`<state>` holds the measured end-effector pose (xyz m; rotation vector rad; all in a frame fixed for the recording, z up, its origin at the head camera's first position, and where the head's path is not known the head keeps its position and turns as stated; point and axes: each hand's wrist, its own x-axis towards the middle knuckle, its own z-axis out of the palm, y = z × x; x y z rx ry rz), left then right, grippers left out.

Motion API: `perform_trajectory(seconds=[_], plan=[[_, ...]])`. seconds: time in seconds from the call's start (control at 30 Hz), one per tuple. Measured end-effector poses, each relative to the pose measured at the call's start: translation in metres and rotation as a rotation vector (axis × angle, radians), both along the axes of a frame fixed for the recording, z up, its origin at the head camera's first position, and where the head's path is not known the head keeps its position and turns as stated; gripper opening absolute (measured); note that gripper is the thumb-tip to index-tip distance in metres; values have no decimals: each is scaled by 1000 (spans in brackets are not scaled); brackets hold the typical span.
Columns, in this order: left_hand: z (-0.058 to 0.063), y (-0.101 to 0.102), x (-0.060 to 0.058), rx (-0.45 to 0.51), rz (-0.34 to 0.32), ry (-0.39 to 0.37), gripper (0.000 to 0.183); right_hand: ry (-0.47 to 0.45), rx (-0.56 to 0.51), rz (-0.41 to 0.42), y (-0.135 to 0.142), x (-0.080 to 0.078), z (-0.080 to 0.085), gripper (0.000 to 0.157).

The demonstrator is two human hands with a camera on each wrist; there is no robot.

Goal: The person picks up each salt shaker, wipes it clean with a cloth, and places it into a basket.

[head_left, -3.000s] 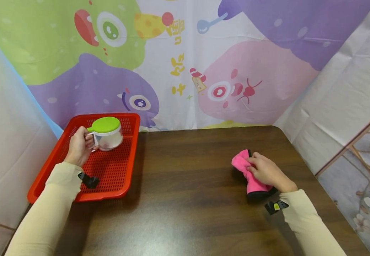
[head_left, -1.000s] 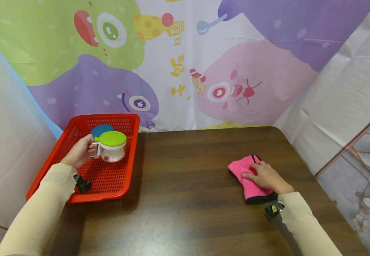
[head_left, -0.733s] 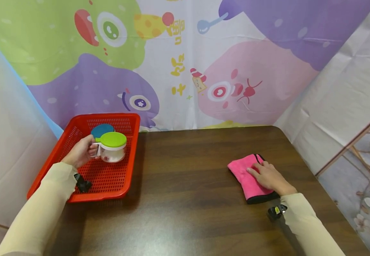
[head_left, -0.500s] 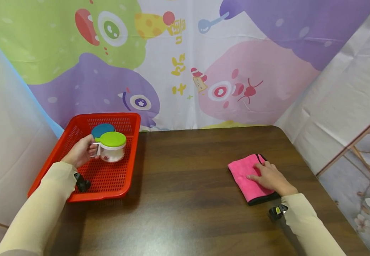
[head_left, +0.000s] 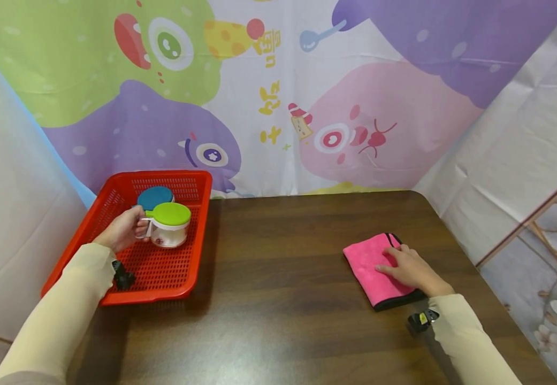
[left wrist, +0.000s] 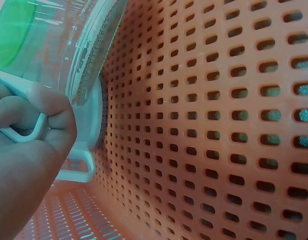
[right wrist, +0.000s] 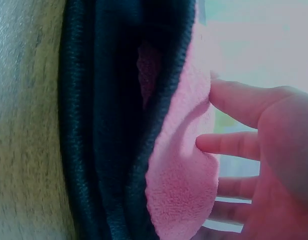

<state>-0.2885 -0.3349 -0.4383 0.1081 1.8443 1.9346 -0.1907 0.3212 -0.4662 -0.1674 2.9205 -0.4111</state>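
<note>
My left hand (head_left: 124, 230) grips the handle of a clear seasoning jar (head_left: 168, 235) with a green lid, inside the red basket (head_left: 201, 235). In the left wrist view the jar (left wrist: 48, 60) is close over the basket floor; whether its base touches, I cannot tell. Just behind it stands a blue-lidded jar (head_left: 155, 198), partly hidden; its pale handle (left wrist: 76, 175) shows low in the left wrist view. My right hand (head_left: 410, 267) rests its fingertips on a folded pink cloth (head_left: 369, 267) with black edging. Its fingers (right wrist: 231, 145) are spread and loose against the pink side.
The brown wooden table (head_left: 268, 321) lies between the basket and the cloth. A cartoon-printed curtain (head_left: 268, 160) hangs along the table's back edge. White and flowered sheets close off both sides.
Over three seconds, the green-lidded jar has come toward me and lower, uncovering the blue-lidded jar. The bunched cloth in my right hand's grip now lies flat, and those fingers have loosened.
</note>
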Motion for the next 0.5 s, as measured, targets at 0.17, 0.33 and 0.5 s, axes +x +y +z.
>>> perform_trajectory(seconds=[0.17, 0.33, 0.5], plan=[[-3, 0, -1, -55, -11, 5, 34, -24, -9, 0, 1, 0, 0, 67], [-5, 0, -2, -78, -30, 1, 33, -29, -19, 1, 1, 0, 1, 65], [-6, -6, -5, -84, -138, 4, 33, -21, -20, 8, 2, -1, -1, 64]])
